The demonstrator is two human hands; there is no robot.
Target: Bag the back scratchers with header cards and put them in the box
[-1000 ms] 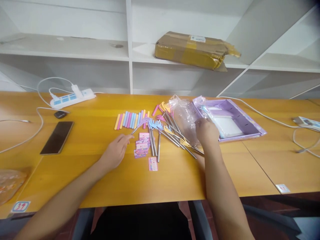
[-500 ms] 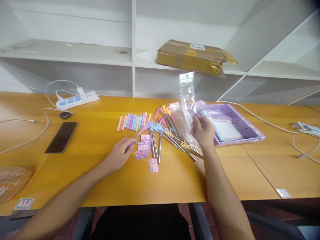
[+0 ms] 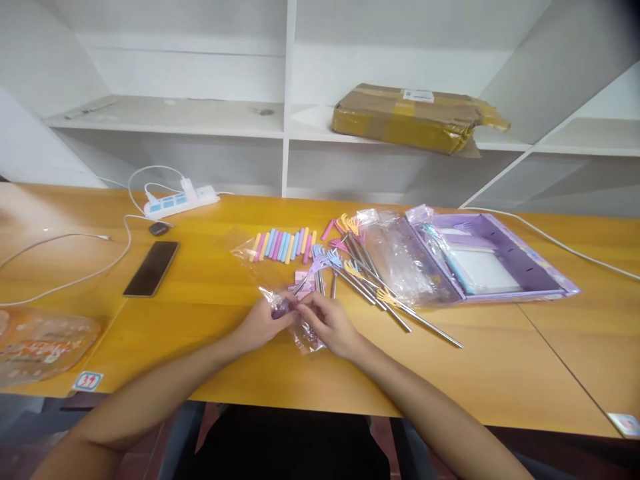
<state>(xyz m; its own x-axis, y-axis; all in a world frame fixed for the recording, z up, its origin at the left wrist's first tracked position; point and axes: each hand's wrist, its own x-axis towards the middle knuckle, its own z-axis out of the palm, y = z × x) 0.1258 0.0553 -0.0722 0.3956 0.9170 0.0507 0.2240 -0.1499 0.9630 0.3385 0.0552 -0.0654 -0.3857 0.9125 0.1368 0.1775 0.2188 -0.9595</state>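
My left hand [image 3: 263, 325] is closed on a back scratcher with a lilac hand-shaped head [image 3: 317, 265], a metal rod and a purple handle. My right hand [image 3: 333, 323] pinches a clear plastic bag [image 3: 306, 341] close to my left fingers. The bag spreads around both hands, and its far end rises to the left. Beneath the scratcher head lie small pink printed cards [image 3: 301, 277], partly hidden. Right of the hands, several back scratchers [image 3: 367, 283] with metal rods and blue, yellow and pink heads are heaped together.
Coloured handle tubes [image 3: 283, 245] lie in a row behind my hands. More clear bags [image 3: 395, 257] rest against a purple box [image 3: 520, 293]. On the left are a phone [image 3: 151, 269], a power strip [image 3: 183, 202] and cables. A taped carton [image 3: 400, 120] sits on the shelf.
My right hand has brought a clear bag from beside the purple box down and left to my left hand. My left hand has kept hold of the back scratcher. The view has shifted slightly.
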